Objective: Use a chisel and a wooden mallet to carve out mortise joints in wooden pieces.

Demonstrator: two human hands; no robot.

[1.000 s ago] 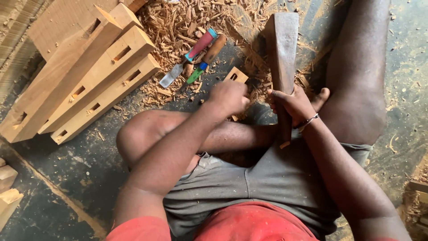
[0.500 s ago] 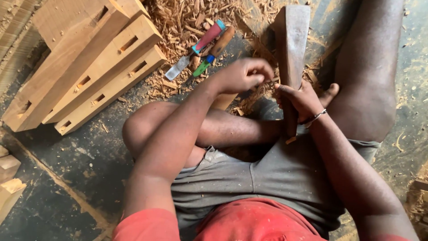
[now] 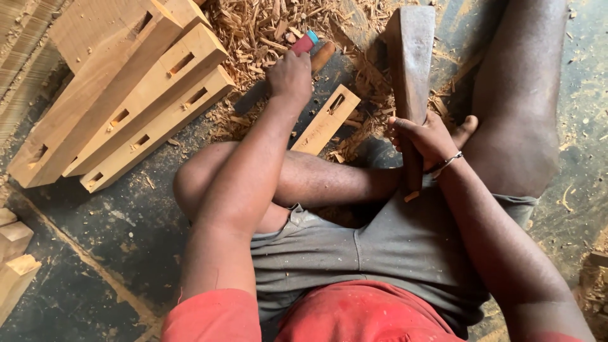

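Note:
I sit on the floor with my legs folded. My left hand (image 3: 290, 76) reaches forward and closes on a chisel with a red and blue handle (image 3: 307, 42) lying among wood shavings. A second chisel with a brown wooden handle (image 3: 323, 56) lies just right of it. My right hand (image 3: 429, 136) grips the handle of a heavy wooden mallet (image 3: 410, 57), its head pointing away from me. A short wooden piece with a mortise slot (image 3: 326, 120) lies on the floor between my two hands, in front of my shin.
Several long mortised wooden beams (image 3: 126, 95) lie stacked at the upper left. A pile of wood shavings (image 3: 259, 25) covers the floor ahead. Small wood blocks (image 3: 14, 253) sit at the left edge. The floor is dark and dusty.
My left hand left the short mortised piece and moved forward to the chisels, closing on the red-handled one. The right hand kept its hold on the mallet.

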